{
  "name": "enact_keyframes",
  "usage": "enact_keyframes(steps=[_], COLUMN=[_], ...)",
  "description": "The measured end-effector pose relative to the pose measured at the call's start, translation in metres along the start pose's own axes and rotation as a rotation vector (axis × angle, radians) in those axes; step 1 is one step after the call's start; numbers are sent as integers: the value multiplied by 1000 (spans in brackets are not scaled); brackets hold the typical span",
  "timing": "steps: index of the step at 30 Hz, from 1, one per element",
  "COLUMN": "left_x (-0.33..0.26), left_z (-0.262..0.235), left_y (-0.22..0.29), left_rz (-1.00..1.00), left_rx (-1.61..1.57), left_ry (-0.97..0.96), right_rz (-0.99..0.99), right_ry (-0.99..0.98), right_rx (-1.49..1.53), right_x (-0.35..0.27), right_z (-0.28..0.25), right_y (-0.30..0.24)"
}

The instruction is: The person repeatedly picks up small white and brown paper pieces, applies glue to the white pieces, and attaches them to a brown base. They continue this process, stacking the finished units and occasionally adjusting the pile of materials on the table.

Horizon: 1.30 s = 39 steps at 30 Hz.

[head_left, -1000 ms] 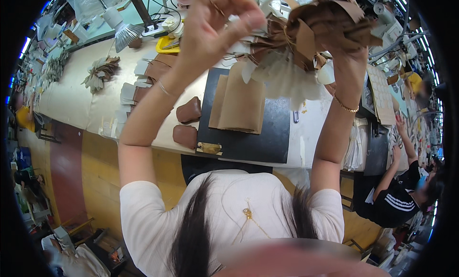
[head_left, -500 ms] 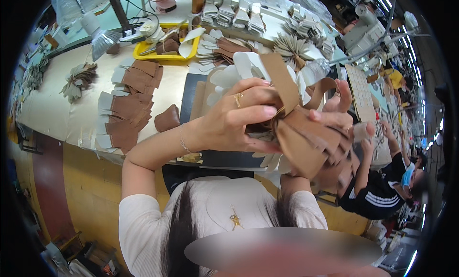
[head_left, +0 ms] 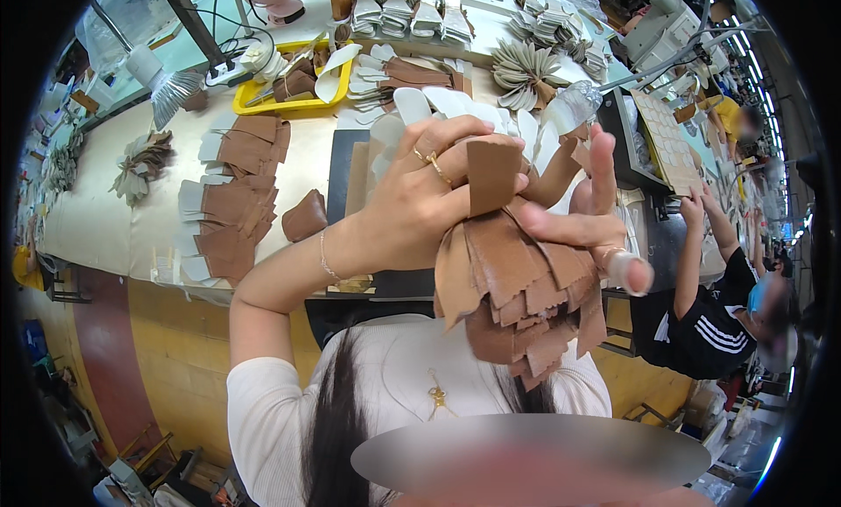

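Observation:
My left hand (head_left: 420, 200) is closed around the top of a bundle of brown leather pieces (head_left: 517, 288) with zigzag-cut edges, which fans downward close to the camera. One brown strip (head_left: 493, 172) sticks up above its fingers. My right hand (head_left: 596, 235) holds the bundle from the right, one finger lying across the front, the others spread behind. One fingertip wears a pale cover (head_left: 626, 269). Both hands are raised over the dark mat (head_left: 343, 170) on the worktable.
The beige worktable (head_left: 105, 227) carries rows of brown and white cut pieces (head_left: 232, 200), a yellow tray (head_left: 293, 82) of parts, fanned stacks (head_left: 526, 69) and a lamp (head_left: 166, 87). A person in a black striped top (head_left: 701, 323) works at right.
Both hands have brought the bundle down from high over the table to close in front of the camera. The view has tilted, showing more of the table's far side.

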State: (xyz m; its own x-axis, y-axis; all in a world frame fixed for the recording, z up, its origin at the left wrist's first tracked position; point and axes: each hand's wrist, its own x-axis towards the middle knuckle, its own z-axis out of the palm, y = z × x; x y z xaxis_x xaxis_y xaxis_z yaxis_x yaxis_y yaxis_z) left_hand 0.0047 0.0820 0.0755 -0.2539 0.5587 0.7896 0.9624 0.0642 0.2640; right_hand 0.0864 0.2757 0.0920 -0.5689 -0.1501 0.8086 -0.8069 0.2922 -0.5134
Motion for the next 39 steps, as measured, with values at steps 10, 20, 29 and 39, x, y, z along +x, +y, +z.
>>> enact_keyframes(steps=[10,20,29,39], left_x=[-7,-4,-8,1], left_z=[-6,-23,-30,-31], left_y=[-21,-26,-39,-30], left_rz=[373,-278,-996,-946], left_rx=[779,-319,-1355,-857], left_ry=[266,-5,-14,38], right_rz=[-136,-156,90,305], right_ry=[54,332,-15,-245], right_rx=[868,512,-310,-37], right_x=[14,48,57,54], right_z=[-13,8,21,29], right_y=[15,14,4,-17])
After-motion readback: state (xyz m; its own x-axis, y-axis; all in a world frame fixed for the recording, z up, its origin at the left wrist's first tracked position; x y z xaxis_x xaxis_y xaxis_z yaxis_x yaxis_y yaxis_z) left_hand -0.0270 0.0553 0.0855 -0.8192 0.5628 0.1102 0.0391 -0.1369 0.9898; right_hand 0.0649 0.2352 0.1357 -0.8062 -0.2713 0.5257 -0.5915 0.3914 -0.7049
